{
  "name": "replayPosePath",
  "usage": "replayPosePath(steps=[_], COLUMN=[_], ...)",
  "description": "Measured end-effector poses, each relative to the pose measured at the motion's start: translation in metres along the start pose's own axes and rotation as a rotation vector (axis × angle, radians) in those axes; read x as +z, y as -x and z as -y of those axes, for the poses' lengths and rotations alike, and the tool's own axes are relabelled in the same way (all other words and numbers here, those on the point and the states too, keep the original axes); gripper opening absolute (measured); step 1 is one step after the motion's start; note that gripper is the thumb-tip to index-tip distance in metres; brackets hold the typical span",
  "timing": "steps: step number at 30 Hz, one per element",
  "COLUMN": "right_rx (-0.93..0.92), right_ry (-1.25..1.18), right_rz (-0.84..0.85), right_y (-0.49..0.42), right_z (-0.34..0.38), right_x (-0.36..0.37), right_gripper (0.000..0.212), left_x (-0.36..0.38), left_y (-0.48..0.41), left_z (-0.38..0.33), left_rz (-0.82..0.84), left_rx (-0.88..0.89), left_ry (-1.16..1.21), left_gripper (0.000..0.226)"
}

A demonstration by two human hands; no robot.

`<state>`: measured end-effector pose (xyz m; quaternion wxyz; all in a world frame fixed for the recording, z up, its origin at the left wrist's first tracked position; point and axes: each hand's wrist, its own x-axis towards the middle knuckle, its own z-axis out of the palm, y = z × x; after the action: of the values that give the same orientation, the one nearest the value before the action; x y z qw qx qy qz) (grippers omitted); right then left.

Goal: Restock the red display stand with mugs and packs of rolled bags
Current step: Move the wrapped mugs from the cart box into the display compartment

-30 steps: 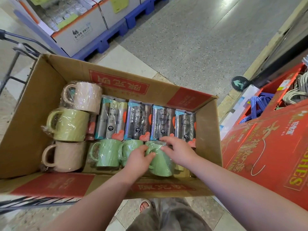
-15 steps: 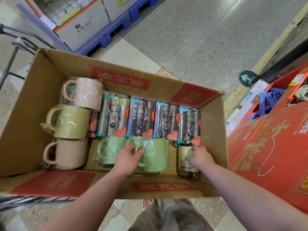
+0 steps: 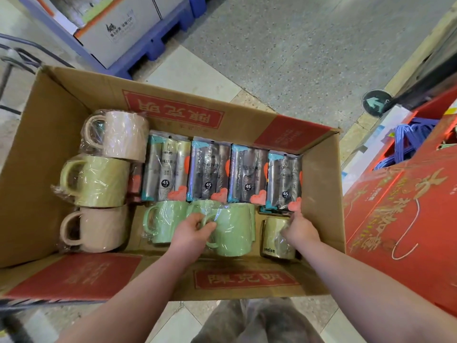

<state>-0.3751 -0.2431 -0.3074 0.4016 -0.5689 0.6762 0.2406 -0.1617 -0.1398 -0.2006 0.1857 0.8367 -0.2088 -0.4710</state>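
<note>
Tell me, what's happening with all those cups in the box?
A person reaches into a cardboard box. The left hand grips a green mug by its handle, and the right hand holds a wrapped yellowish mug beside it. Both mugs sit in the box. Along the far wall lie packs of rolled bags, and the red display stand stands on the right.

Bare at left hand (image 3: 190, 231) and right hand (image 3: 300, 231); forearms (image 3: 358, 276) uncovered to near edge. Dressed in grey, mottled trousers (image 3: 259, 323), near centre.
</note>
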Motion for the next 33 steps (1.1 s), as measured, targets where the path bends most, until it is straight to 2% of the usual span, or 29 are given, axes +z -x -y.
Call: replayPosePath(steps=[2, 6, 8, 12, 13, 16, 21, 28, 33], right_rx=[0.025, -0.023, -0.064, -0.127, -0.13, -0.151, -0.198, -0.236, -0.284], right_ry=[0.021, 0.01, -0.033, -0.189, -0.221, -0.274, -0.394, -0.511, -0.515], right_rz=[-0.002, 0.011, 0.012, -0.041, -0.059, -0.119, -0.262, -0.411, -0.514], right_y=[-0.001, 0.004, 0.012, 0.034, 0.041, 0.064, 0.103, 0.16, 0.204], right_z=[0.0, -0.002, -0.004, -0.002, 0.0, 0.0, -0.001, -0.001, -0.005], right_x=[-0.001, -0.003, -0.005, -0.012, -0.014, -0.02, -0.029, -0.039, -0.034], right_gripper=[0.053, 0.039, 0.04, 0.064, 0.063, 0.039, 0.022, 0.021, 0.02], left_x=[0.0, 0.001, 0.003, 0.001, -0.001, -0.005, -0.017, -0.039, -0.054], left_y=[-0.001, -0.002, 0.0, 0.004, 0.005, 0.012, 0.032, 0.077, 0.109], left_z=[0.0, 0.002, 0.002, -0.003, -0.005, -0.007, -0.009, -0.01, 0.002], left_rz=[0.006, 0.0, 0.001, -0.009, -0.012, -0.022, -0.054, -0.082, -0.08], left_rx=[-0.001, -0.001, 0.006, 0.059, 0.075, 0.129, 0.202, 0.339, 0.419], left_ry=[0.007, -0.032, -0.035, -0.108, -0.119, -0.123, -0.098, -0.042, 0.009], left_gripper=[0.009, 0.022, 0.027, 0.029, 0.028, 0.025, 0.016, 0.014, 0.025])
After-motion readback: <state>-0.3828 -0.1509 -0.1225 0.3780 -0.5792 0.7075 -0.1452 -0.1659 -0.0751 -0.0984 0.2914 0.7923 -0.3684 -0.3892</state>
